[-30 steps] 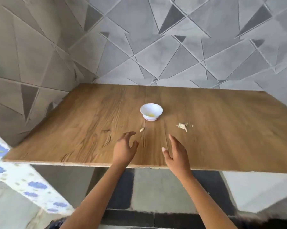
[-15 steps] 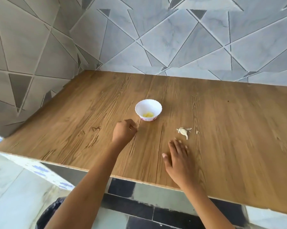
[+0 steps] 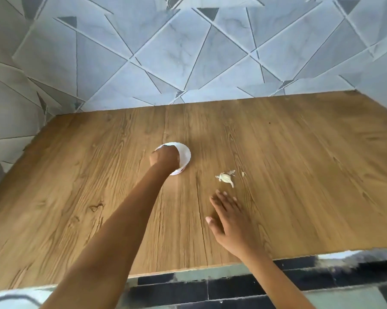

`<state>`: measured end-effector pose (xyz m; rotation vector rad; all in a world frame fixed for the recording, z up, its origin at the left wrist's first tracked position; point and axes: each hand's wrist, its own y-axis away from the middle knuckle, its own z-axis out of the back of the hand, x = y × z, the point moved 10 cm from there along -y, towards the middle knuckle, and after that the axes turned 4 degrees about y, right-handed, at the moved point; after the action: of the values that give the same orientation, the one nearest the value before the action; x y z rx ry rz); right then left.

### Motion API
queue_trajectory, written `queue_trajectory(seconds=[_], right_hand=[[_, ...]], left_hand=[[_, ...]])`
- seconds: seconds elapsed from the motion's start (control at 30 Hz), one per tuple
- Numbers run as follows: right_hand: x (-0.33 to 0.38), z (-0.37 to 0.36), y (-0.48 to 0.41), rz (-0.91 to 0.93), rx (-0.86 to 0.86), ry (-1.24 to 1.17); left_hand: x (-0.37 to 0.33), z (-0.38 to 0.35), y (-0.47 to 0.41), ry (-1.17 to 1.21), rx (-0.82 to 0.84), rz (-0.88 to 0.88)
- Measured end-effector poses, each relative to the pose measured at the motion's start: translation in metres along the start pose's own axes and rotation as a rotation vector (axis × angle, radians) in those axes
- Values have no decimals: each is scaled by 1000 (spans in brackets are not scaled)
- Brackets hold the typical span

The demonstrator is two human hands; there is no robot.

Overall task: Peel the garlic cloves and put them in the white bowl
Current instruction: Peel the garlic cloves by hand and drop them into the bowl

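Reaching across the wooden table [image 3: 299,175], the left hand [image 3: 164,158] hangs over the white bowl [image 3: 184,153], fingers bunched downward; I cannot tell whether they hold a clove. The right hand [image 3: 229,221] lies flat on the wood, fingers straight, near a garlic piece [image 3: 225,178] with loose skin.
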<state>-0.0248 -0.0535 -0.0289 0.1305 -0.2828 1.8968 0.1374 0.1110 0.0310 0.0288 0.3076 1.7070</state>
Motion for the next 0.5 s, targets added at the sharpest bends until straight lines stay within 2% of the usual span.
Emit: queue_trajectory(seconds=[0.07,0.13,0.23,0.3,0.37,0.5], right_hand=[[0,-1,1,12,3,-43],[2,6,2,15,-50,-133],[-17,27,6,-124,-199,-391],[-39,41,10,-217,-309,-491],[-58,53,10,-272,-361,-483],[-85,58,1,-328,-356,-530]], left_hand=[[1,3,-1,15,-20,-34],[-4,20,4,144,-140,-88],[-46,38,30,341,-268,-367],[-88,29,54,369,-207,-585],[-122,6,66,327,-101,-711],[-143,-39,58,180,47,-709]])
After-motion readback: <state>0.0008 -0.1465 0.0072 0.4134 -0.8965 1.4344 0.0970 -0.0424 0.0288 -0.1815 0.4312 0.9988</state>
